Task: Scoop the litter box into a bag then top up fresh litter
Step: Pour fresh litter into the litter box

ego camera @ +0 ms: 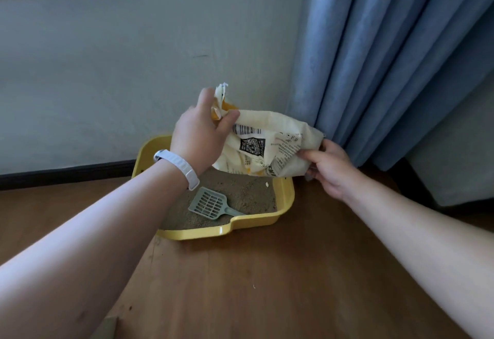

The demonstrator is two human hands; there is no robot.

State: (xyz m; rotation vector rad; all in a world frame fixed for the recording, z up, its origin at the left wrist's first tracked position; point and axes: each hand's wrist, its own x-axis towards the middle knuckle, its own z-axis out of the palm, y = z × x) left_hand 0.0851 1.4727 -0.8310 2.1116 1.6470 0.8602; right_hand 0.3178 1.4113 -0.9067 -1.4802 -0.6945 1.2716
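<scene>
The litter box [288, 199], a yellow tray with a rounded rim, sits on the wooden floor [267, 285] close to the far wall [107, 71], with its right end just beside the blue curtain [387, 57]. It holds a bed of sandy brown litter [246, 191]. A pale green slotted scoop [211, 203] lies on the litter in the near part of the tray, its handle pointing to the right toward the dip in the near rim. A small white fleck [266, 184] rests on the litter near the right wall of the tray.

Above the far half of the box hangs a cream litter bag [267, 146], held roughly sideways, with a barcode, a square code and printed text on the side facing the camera. The bag's crumpled, torn top is at the left and stands higher than the rest.

The person's left hand [200, 135] grips that crumpled top, thumb and fingers closed round it. A white wristband [177, 167] circles the left wrist. The right hand [331, 167] pinches the bag's lower right corner, thumb on the printed face and fingers curled beneath, right against the curtain's folds.

A dark skirting board [66, 173] runs along the foot of the wall, to the left of the box.
</scene>
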